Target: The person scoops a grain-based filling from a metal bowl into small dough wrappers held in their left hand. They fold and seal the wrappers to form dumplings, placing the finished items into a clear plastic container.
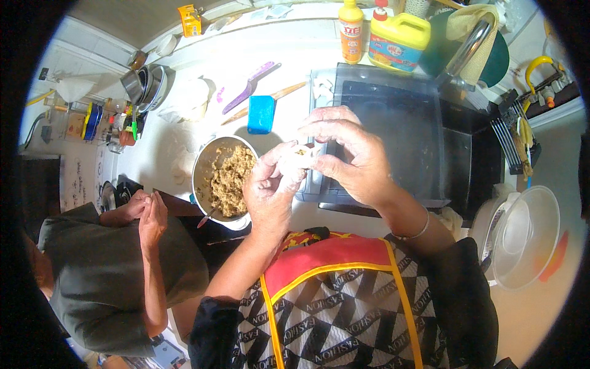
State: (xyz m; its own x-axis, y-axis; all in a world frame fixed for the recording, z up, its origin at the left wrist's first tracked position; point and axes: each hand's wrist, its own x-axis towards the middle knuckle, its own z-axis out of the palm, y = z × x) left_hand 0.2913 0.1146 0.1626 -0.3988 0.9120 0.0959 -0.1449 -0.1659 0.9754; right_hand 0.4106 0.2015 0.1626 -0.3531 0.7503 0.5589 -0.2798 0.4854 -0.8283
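My left hand (269, 184), dusted with flour, holds a small piece of white dough (299, 157) with a bit of filling showing at its top. My right hand (355, 152) is curved beside it with thumb and fingers apart, the thumb tip at the dough's edge; whether it touches is hard to tell. Left of my left hand stands a white pot (197, 177) of brownish minced filling (233, 180), a spoon handle (206, 218) leaning over its rim. Behind lie a blue scraper (261, 115), a thin wooden rolling pin (289, 90) and a purple knife (244, 92).
A translucent plastic box (392, 138) with white pieces (322, 88) in its corner sits over the dark sink (479, 157). Yellow detergent bottles (400, 41) and a faucet (470, 46) stand behind. At left, another person's hands (150, 212) are together near the counter.
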